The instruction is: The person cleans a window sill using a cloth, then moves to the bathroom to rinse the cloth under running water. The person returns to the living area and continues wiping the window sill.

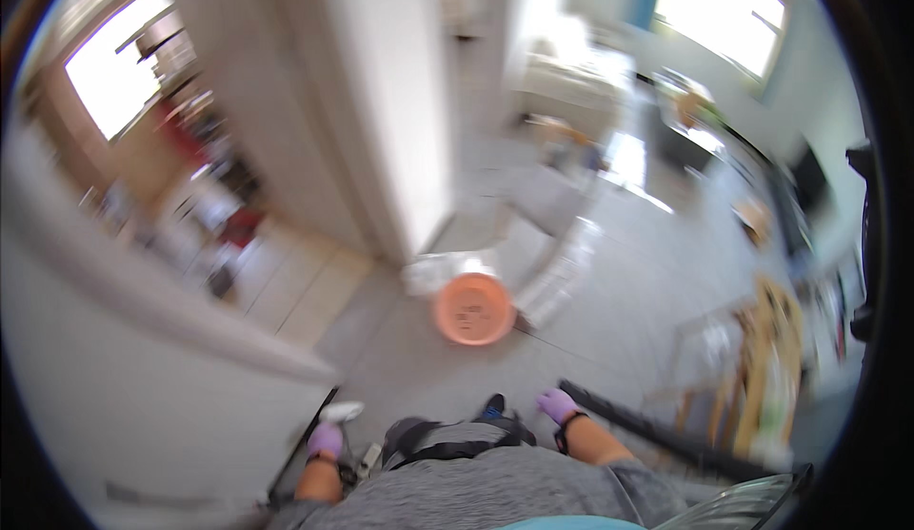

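My left hand (325,440), in a purple glove, hangs low at the left beside a white wall. A small white object (342,411) is at its fingertips; blur hides whether the hand grips it. To the right of my body, my right hand (558,406), also in a purple glove, is near the end of a dark bar (628,419); its grip cannot be made out. An orange plastic basin (474,310) stands on the grey floor ahead of me.
Clear plastic-wrapped items (557,280) lie beside the basin. A wall corner (371,137) divides a cluttered room at the left from a bright room with a bed or sofa (571,87). Wooden furniture (767,373) stands at the right.
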The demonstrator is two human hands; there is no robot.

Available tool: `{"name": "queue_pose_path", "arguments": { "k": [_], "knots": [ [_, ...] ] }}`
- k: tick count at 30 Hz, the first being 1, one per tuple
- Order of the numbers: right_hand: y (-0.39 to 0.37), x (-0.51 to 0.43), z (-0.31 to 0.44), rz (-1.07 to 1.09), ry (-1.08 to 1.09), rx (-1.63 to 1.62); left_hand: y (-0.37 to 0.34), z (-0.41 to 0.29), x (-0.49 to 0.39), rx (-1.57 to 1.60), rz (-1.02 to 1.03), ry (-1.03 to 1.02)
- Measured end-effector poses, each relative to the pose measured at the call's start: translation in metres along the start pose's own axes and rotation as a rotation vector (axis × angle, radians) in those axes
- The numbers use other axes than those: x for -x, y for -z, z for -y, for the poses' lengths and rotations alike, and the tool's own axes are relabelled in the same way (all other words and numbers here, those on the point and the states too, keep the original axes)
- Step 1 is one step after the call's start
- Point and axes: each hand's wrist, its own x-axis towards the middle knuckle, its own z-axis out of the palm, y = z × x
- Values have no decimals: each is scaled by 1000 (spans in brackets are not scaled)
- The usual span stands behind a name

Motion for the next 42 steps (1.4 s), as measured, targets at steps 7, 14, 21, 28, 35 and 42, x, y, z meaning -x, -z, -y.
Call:
{"name": "queue_pose_path", "arguments": {
  "k": [7,14,21,28,35,42],
  "knots": [
    [-7,-143,-23,273,-247,109,34,-20,-11,195,119,360],
    [29,-212,173,210,101,454,25,22,-51,284,74,295],
    [34,-251,369,205,281,530,17,81,-105,458,23,302],
    [10,-279,491,243,242,498,-8,121,-121,251,180,242],
    [-49,-400,560,389,754,965,-8,123,-136,526,233,406],
    [-84,-478,692,482,658,809,90,92,-211,931,120,611]
  ]
}}
